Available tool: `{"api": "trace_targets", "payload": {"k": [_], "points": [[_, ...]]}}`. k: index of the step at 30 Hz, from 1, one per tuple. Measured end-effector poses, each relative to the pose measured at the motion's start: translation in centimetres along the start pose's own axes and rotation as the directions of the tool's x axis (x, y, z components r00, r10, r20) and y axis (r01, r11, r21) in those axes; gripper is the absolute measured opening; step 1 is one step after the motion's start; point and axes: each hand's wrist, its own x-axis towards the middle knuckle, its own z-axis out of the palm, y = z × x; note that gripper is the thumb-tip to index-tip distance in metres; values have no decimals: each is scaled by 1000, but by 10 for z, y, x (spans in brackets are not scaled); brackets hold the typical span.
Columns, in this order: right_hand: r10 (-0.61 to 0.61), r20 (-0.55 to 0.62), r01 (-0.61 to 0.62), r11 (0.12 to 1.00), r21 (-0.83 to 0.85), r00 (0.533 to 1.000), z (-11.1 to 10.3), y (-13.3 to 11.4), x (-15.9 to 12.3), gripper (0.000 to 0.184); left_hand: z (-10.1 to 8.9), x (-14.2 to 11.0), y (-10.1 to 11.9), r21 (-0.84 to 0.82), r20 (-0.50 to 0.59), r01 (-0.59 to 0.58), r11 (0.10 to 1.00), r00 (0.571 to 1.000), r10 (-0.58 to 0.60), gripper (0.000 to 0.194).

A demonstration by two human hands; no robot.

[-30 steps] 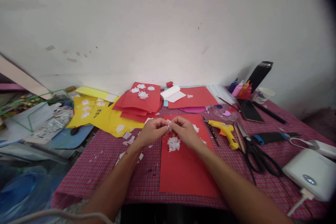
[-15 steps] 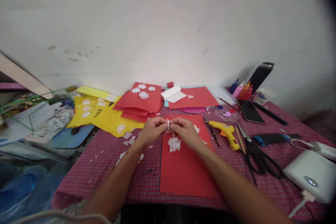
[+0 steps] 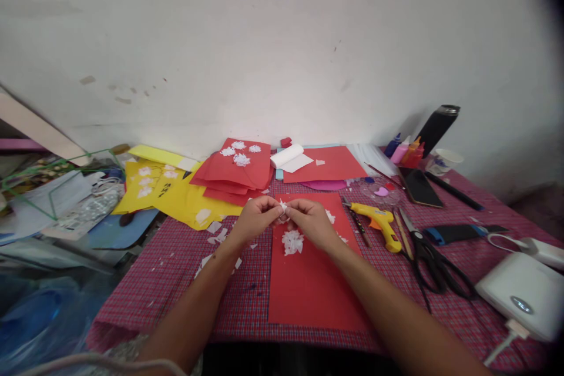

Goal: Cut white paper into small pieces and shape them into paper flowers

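Observation:
My left hand [image 3: 259, 218] and my right hand [image 3: 309, 220] meet over the upper part of a red paper sheet [image 3: 311, 291]. Both are closed, pinching a small piece of white paper [image 3: 283, 205] between their fingertips; most of it is hidden by the fingers. Just below them on the sheet lies a ruffled white paper flower [image 3: 292, 242]. More white paper shows beyond my right hand, partly covered by it. Scraps of white paper [image 3: 215, 237] are scattered on the checked cloth left of my left hand.
Right of the sheet lie a yellow glue gun [image 3: 379, 220], black-handled scissors [image 3: 434, 264], a craft knife [image 3: 462, 233] and a phone [image 3: 420, 187]. Behind are red cards with white flowers [image 3: 240, 164] and a white paper roll [image 3: 288, 157]. Yellow sheets [image 3: 194, 200] lie left; a white device [image 3: 522, 294] stands front right.
My fingers have shifted slightly around the white paper piece, and less of it shows between them. Everything else stays in place.

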Motion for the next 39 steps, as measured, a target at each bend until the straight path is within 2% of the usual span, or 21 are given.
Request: {"api": "trace_targets", "payload": {"k": [17, 24, 39], "points": [[-38, 0, 38, 999, -35, 999, -1, 8, 3, 23, 2, -1, 0, 42, -2, -32, 999, 999, 32, 20], [-33, 45, 31, 998, 51, 998, -1, 7, 2, 16, 1, 1, -4, 55, -30, -43, 998, 999, 45, 21], [-11, 7, 11, 1000, 7, 1000, 0, 8, 2, 21, 2, 1, -4, 98, -37, -51, 994, 998, 55, 21]]}}
